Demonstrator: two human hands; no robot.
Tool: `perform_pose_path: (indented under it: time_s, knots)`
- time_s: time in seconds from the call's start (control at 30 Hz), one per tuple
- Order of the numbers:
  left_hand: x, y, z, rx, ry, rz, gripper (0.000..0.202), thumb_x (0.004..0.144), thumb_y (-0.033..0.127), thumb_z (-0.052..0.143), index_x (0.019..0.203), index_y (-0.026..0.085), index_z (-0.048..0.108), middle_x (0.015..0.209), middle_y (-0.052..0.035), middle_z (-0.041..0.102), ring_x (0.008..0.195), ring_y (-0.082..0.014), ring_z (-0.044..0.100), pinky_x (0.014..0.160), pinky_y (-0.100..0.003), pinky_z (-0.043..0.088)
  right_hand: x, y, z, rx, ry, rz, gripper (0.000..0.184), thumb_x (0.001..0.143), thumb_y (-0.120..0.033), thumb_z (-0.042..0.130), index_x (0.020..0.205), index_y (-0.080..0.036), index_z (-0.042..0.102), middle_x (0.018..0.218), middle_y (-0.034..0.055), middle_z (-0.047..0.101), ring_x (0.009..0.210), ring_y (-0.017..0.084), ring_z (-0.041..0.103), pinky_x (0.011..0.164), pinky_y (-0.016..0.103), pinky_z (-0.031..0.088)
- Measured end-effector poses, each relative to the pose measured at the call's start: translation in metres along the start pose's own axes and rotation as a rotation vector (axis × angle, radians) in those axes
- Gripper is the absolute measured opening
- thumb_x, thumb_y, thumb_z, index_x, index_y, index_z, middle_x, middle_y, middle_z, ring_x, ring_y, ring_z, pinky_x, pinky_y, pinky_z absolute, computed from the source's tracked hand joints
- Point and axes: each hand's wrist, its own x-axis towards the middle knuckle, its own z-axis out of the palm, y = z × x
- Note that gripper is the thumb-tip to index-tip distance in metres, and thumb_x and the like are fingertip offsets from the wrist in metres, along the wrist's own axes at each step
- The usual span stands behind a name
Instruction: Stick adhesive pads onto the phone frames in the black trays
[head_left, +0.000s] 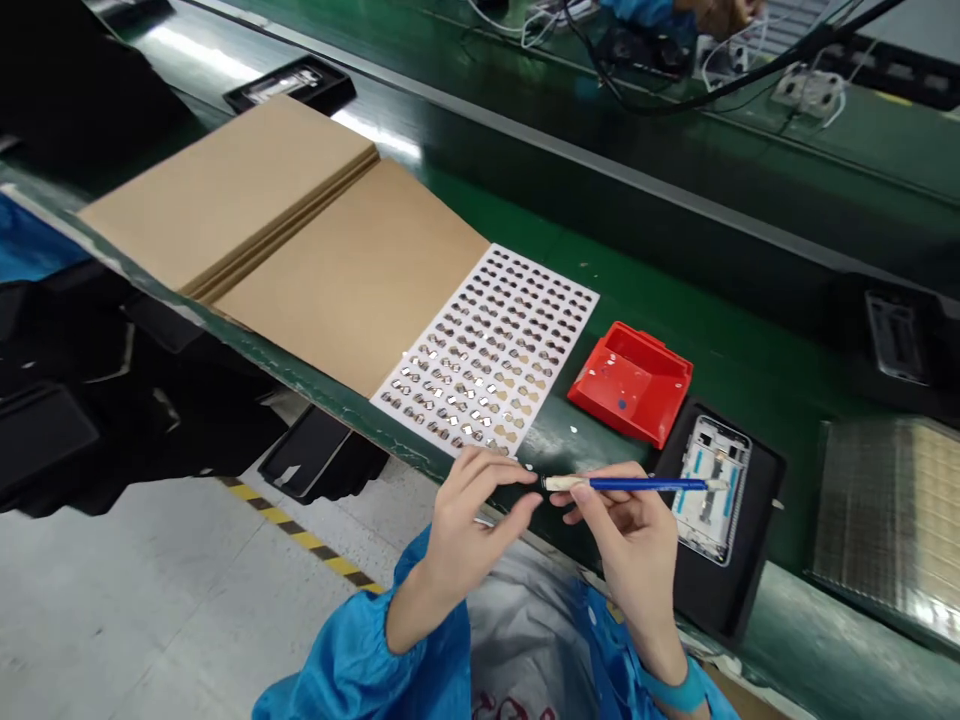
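Note:
My right hand [626,525] grips a slim blue pen-like tool [637,484] with pale wrapping near both ends. The tool lies almost level, its left tip at the fingertips of my left hand [480,510]. There my thumb and forefinger come together in a pinch at a tiny dark piece, too small to name. Just beyond my left hand lies a white sheet [551,290] with rows of small shiny, dark-backed stickers. Right of my right hand, a phone frame [716,490] with blue strips rests in a black tray [750,590].
A red scoop-shaped bin [630,375] stands behind the tool. Brown cardboard sheets [232,190] lie on the green bench at left. Stacked clear trays [870,500] are at right. Black trays [322,450] sit below the bench edge. Across the line, a person's hand [724,15] shows.

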Motion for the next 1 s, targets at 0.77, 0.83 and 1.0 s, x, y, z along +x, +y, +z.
perform_pose_path:
  time_s: [0.77,0.83,1.0]
  knots:
    - [0.121,-0.01,0.057,0.343,-0.145,0.564,0.017,0.104,0.018,0.065,0.088,0.021,0.067,0.083,-0.0029,0.075,0.08,-0.0238,0.066,0.074,-0.039,0.05,0.036,-0.016,-0.147,-0.413,0.436,-0.103,0.049,0.085,-0.07,0.086,0.09,-0.023,0.072,0.083,0.007,0.081,0.08,0.029,0.083,0.064,0.035,0.069]
    - [0.128,-0.022,0.065,0.432,-0.11,0.602,0.021,0.106,0.027,0.066,0.086,0.022,0.069,0.082,-0.0046,0.076,0.077,-0.0259,0.064,0.071,-0.042,0.046,0.055,-0.005,-0.156,-0.566,0.4,-0.112,0.054,0.088,-0.076,0.077,0.086,-0.023,0.072,0.083,0.0091,0.081,0.08,0.029,0.082,0.065,0.036,0.067]
    - [0.123,-0.027,0.067,0.468,-0.107,0.578,0.013,0.108,0.022,0.061,0.1,0.021,0.071,0.091,-0.0061,0.078,0.079,-0.0264,0.063,0.073,-0.043,0.046,0.076,0.006,-0.161,-0.895,0.328,-0.089,0.032,0.1,-0.053,0.07,0.09,-0.023,0.073,0.086,0.0092,0.083,0.081,0.03,0.081,0.071,0.037,0.061]
